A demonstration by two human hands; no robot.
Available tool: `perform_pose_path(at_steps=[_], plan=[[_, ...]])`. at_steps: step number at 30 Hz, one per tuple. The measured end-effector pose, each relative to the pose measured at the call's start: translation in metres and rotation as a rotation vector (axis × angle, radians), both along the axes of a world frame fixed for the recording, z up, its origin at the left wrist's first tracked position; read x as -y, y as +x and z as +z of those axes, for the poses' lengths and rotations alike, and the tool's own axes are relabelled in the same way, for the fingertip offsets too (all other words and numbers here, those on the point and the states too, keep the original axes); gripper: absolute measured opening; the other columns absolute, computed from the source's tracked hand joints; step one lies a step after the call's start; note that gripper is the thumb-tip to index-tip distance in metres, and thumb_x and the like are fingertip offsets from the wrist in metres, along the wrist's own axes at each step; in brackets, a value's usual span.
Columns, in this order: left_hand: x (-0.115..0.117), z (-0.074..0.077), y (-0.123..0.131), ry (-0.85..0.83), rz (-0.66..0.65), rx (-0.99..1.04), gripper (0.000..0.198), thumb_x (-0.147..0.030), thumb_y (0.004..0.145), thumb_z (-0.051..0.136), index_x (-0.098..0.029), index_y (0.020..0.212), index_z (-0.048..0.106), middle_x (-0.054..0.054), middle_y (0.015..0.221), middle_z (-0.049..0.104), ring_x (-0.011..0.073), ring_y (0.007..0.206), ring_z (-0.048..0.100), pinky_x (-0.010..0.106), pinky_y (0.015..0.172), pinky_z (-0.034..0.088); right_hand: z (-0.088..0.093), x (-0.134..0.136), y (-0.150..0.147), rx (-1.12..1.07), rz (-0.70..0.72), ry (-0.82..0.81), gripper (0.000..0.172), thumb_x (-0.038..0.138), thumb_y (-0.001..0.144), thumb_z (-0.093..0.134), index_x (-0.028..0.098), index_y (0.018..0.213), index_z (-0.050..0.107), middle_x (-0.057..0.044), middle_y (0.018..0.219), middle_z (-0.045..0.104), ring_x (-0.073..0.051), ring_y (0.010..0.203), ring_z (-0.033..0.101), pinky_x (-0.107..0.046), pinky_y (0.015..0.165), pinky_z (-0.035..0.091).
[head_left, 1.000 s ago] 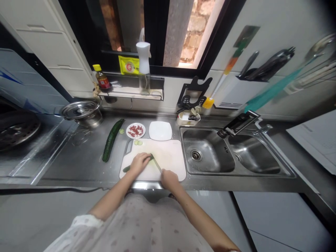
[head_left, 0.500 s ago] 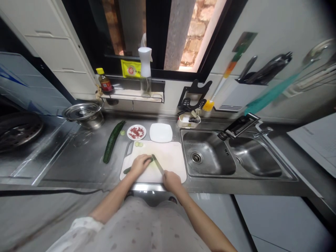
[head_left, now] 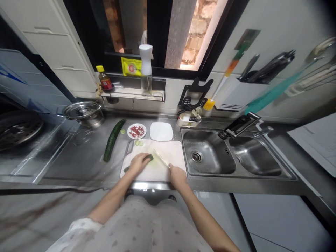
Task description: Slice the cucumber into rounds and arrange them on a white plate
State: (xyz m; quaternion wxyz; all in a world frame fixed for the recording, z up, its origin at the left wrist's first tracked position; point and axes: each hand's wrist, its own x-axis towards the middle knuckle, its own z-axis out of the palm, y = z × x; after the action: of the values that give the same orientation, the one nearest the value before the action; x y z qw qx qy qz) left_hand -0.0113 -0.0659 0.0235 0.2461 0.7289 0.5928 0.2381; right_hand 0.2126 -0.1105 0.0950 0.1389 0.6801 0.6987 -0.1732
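My left hand (head_left: 139, 163) is closed over a cucumber (head_left: 150, 157) on the white cutting board (head_left: 157, 175). One end of it shows past my fingertips and the other beside my wrist; the middle is hidden. In my right hand (head_left: 178, 175) is a knife (head_left: 162, 158), gripped by its handle. Its blade points up and left, a little apart from the cucumber's end. Thin cucumber slices (head_left: 139, 142) lie at the board's top left. A second, whole cucumber (head_left: 113, 140) rests on the counter left of the board.
Behind the board stand a small plate of chopped red pieces (head_left: 137, 131) and a white square plate (head_left: 161, 131). A double sink (head_left: 210, 168) with a black faucet (head_left: 236, 127) borders the right side. A lidded steel pot (head_left: 88, 113) is at the back left.
My right hand has moved right with the knife, taking the blade away from the cucumber's end. My left hand has stayed nearly in place on the cucumber.
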Motion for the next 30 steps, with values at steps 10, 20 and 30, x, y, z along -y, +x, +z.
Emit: perform_pose_path(at_steps=[10,20,30], plan=[[-0.004,-0.006,0.000,0.093,0.286,0.232,0.032,-0.038,0.091,0.048,-0.021,0.111,0.067,0.007,0.112,0.067,0.0201,0.100,0.063,0.035,0.091,0.050,0.008,-0.001,-0.001,-0.021,-0.029,0.133,0.038,0.033,0.091,0.046,0.023,0.128,0.051,-0.009,0.099,0.070,-0.021,0.096,0.063,-0.028,0.076,0.039],[-0.012,0.036,0.019,0.177,-0.014,0.024,0.037,-0.047,0.084,0.059,-0.025,0.112,0.066,0.009,0.126,0.056,0.0262,0.121,0.048,0.046,0.106,0.036,0.007,0.001,0.000,0.025,0.092,0.213,0.044,0.032,0.088,0.055,0.020,0.130,0.047,-0.009,0.099,0.068,-0.021,0.093,0.062,-0.029,0.077,0.037],[-0.020,0.051,0.032,-0.028,-0.183,-0.047,0.026,-0.043,0.083,0.059,-0.025,0.097,0.072,0.008,0.117,0.061,0.0263,0.117,0.049,0.046,0.106,0.030,0.003,0.006,0.010,0.030,0.145,0.194,0.045,0.032,0.088,0.057,0.018,0.129,0.048,-0.010,0.097,0.068,-0.022,0.093,0.061,-0.029,0.076,0.035]])
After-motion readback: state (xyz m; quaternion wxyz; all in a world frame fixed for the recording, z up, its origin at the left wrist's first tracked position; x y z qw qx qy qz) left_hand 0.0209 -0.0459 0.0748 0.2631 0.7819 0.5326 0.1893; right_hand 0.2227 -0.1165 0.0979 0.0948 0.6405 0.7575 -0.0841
